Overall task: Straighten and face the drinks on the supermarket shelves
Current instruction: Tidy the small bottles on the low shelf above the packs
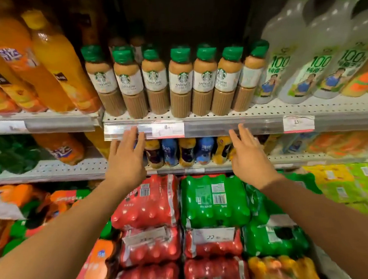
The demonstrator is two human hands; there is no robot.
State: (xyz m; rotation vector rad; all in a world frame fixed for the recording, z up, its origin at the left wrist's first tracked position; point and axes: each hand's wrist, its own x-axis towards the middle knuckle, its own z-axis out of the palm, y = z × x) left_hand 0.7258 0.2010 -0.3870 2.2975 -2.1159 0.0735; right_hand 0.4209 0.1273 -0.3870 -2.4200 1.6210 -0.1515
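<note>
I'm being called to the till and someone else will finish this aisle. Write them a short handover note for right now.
Left hand: open, empty, fingertips at the shelf's price rail.
Right hand: open, empty, just under the same rail.
Coffee bottles: front row stands along the shelf edge, most labels forward; the rightmost bottle is turned aside and leans.
Small bottles on the shelf below: half hidden behind the hands.
Left: turn that bottle, then face the lower row.

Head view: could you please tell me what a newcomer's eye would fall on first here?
The row of green-capped coffee bottles at the centre shelf's front edge. Just below it, the left hand and right hand reach up with straight fingers, holding nothing. Lower down lie red packs and green packs.
</note>
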